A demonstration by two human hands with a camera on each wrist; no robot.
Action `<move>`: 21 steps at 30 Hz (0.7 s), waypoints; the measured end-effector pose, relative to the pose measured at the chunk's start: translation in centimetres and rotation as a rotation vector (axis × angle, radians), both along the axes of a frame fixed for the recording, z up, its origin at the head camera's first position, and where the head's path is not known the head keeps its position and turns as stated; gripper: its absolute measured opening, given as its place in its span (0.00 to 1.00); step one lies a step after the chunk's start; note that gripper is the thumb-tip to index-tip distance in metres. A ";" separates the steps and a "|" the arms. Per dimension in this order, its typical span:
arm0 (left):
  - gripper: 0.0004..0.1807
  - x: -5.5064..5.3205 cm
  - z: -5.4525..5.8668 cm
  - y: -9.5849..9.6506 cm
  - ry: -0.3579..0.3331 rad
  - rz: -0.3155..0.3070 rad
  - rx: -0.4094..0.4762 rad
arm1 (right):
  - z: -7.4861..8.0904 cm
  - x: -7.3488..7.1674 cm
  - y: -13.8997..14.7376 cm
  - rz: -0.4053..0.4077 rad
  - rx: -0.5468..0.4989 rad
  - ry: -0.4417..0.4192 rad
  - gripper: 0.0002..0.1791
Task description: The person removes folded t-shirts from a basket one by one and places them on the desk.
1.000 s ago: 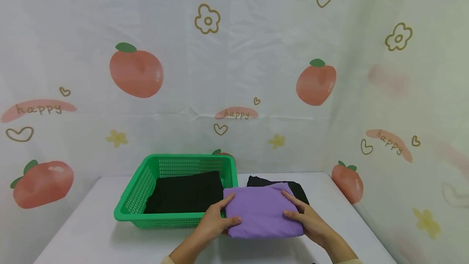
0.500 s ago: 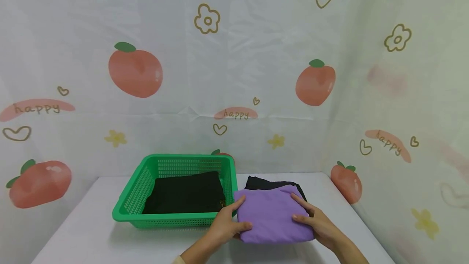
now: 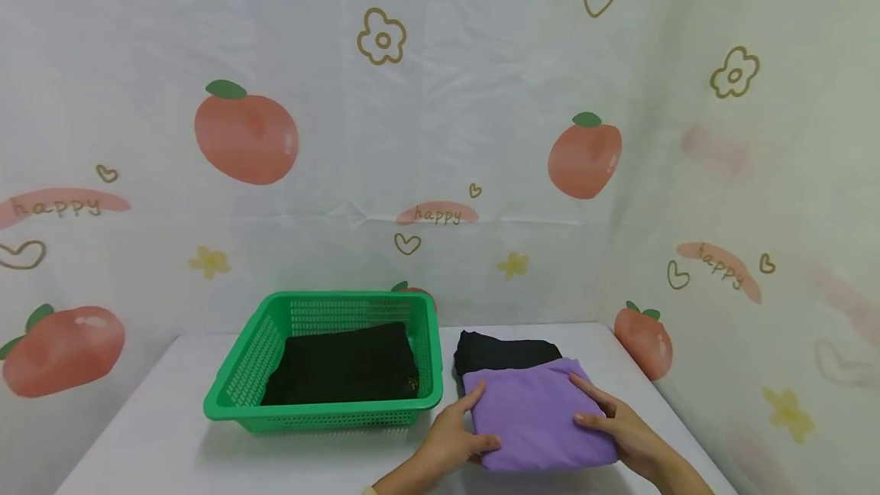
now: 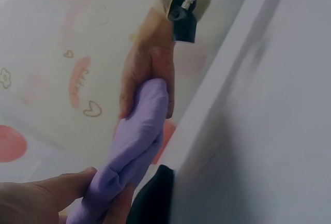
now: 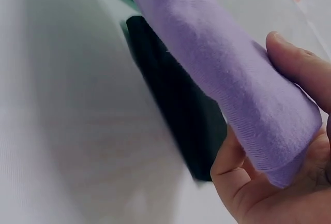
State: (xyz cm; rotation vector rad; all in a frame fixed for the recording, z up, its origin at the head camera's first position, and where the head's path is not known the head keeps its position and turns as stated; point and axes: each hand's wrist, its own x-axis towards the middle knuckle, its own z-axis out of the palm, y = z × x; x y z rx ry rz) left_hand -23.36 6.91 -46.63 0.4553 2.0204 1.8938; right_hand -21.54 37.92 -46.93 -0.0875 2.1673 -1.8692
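A folded purple garment is held up above the table between both hands. My left hand pinches its left edge, thumb on top and fingers beneath, as the left wrist view also shows. At the opposite edge my right hand grips the garment the same way; in the right wrist view the fingers curl under the purple cloth. Behind and partly below it lies a folded black cloth on the table, its near part hidden by the purple one.
Left of the hands stands a green plastic basket with a folded black cloth inside. The white table carries everything. A white curtain printed with peaches hangs behind and at the sides.
Both hands have carried the purple garment rightward and a little nearer, away from the basket's right side. More of the basket and of the black cloth on the table now shows.
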 end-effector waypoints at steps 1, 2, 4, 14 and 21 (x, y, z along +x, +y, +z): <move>0.47 0.1 -0.2 0.3 -0.011 -0.002 -0.001 | -0.1 0.1 0.3 -0.009 0.012 -0.001 0.39; 0.47 0.1 -0.3 0.6 -0.025 -0.009 0.002 | -0.2 0.2 0.6 -0.016 0.024 -0.004 0.39; 0.48 0.2 -0.7 1.2 -0.029 -0.025 0.009 | -0.4 0.3 1.2 -0.023 0.040 -0.010 0.39; 0.49 0.4 -2.6 4.3 -0.040 -0.089 0.099 | -1.5 0.8 4.1 -0.072 0.086 -0.054 0.38; 0.49 0.8 -3.0 6.6 -0.036 -0.125 0.155 | -1.6 0.8 6.6 -0.039 0.103 -0.067 0.36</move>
